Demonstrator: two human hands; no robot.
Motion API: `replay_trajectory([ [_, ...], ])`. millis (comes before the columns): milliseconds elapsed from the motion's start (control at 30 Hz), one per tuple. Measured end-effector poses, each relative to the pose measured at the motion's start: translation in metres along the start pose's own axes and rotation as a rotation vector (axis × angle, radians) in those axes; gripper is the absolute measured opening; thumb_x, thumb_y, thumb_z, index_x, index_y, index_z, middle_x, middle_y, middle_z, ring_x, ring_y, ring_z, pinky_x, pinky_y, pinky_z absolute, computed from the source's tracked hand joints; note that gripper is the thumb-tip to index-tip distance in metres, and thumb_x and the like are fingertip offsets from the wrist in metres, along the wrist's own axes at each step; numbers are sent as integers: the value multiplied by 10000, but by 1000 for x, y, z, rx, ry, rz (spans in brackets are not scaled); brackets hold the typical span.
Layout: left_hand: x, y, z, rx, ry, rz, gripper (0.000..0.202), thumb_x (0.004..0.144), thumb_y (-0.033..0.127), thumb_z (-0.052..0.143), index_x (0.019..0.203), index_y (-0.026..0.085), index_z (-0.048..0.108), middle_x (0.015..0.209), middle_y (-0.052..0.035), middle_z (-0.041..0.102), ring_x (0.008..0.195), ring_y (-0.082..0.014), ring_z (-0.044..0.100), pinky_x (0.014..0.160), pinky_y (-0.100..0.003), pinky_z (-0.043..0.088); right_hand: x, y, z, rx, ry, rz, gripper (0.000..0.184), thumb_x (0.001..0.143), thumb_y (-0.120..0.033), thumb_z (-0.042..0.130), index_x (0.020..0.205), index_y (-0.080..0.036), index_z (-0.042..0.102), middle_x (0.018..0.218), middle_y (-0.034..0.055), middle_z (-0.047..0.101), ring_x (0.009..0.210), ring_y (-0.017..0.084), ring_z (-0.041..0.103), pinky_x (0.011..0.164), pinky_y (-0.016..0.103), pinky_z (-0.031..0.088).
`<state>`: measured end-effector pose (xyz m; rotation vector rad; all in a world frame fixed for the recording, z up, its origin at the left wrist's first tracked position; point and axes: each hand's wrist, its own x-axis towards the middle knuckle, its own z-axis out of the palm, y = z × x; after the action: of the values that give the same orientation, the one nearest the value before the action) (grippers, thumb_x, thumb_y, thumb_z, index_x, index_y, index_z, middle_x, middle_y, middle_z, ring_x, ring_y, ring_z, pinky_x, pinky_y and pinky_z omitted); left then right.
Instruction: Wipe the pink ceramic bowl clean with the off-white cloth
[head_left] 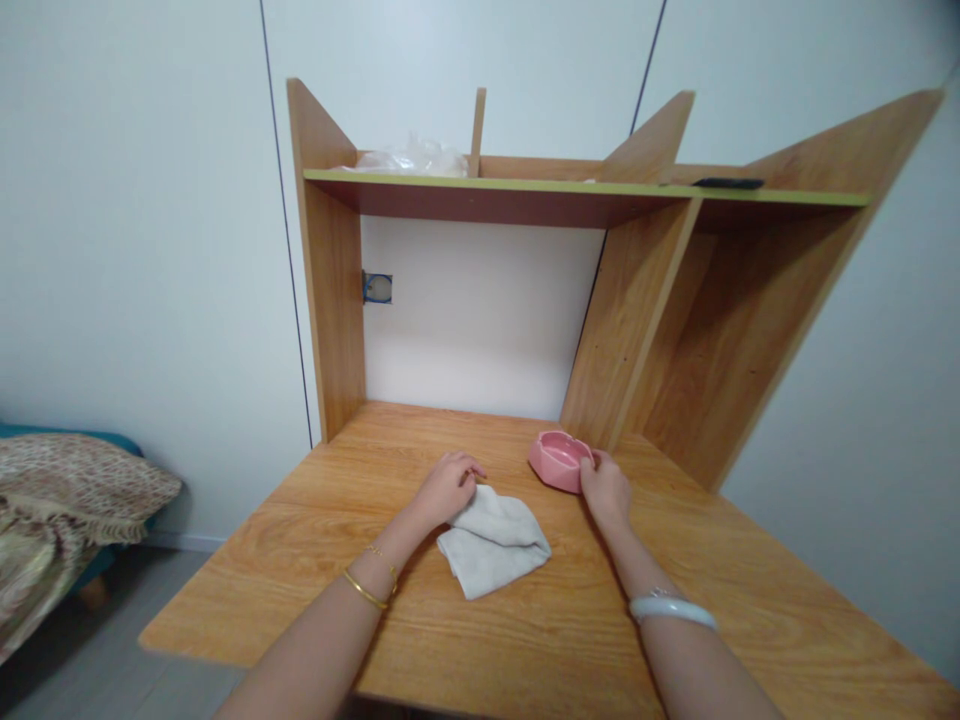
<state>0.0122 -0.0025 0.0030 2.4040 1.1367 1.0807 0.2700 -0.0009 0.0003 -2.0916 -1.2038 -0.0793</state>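
A white folded cloth point(495, 545) lies on the wooden desk point(675, 590) in front of me. My left hand point(448, 487) rests on the cloth's far left corner with its fingers curled over it. A pink ashtray-like dish point(559, 458) sits further back to the right. My right hand point(604, 488) grips the dish's near right rim with thumb and fingers. Gold bangles circle my left wrist, and a pale bangle my right.
The desk has a wooden hutch with an upper shelf point(585, 190) and a side compartment point(720, 330) on the right. A clear plastic bag point(409, 158) and a dark flat object point(727, 183) lie on the shelf. A patterned blanket point(60, 510) lies at the left.
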Motion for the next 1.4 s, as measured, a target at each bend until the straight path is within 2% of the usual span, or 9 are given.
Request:
replay_trajectory([
  [267,0,-1,0,-1,-16,-15,251,755,78,403,827,171,625,859,-37,628,916,-160,541,860,-292,404,0,-2,-1,-15,-31,30,400,841,-286,363,1173,-143,534,988,126,645,934,211,595,789,290,416],
  [1400,-1,0,0,14,-37,-27,260,764,93,406,849,173,638,877,-35,661,904,-162,559,851,-289,416,-1,-3,-2,-11,-36,-5,410,833,-288,364,1156,-125,557,987,141,651,940,226,596,770,297,424],
])
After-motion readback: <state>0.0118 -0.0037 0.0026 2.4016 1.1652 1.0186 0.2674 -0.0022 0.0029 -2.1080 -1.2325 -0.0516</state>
